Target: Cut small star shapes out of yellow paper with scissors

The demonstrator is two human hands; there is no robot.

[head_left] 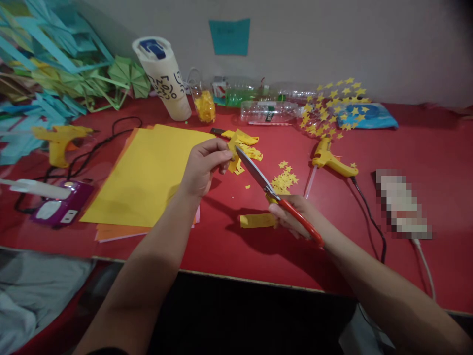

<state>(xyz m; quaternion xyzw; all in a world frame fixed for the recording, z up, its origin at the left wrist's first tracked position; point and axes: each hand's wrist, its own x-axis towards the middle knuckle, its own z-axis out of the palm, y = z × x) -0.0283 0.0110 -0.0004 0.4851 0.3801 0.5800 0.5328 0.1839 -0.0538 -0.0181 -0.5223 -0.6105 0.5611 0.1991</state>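
Observation:
My left hand (207, 165) pinches a small piece of yellow paper (233, 144) above the red table. In my right hand (297, 214) are red-handled scissors (258, 175), their blade tips touching or very near that piece. Yellow paper scraps (251, 152) and a yellow cutter knife (251, 140) lie just behind the tips. A small pile of cut yellow stars (284, 178) rests beyond my right hand. Close to the fingers of that hand is a yellow paper strip (256, 220), flat on the table. Large yellow sheets (148, 172) are stacked left of my left hand.
Yellow glue guns stand at the left (61, 143) and right (332, 159), with cords. A purple power socket (61, 202) sits at left, a phone (402, 202) at right. Along the wall are a tumbler (164, 79), plastic bottles (269, 112) and yellow stars (325, 116).

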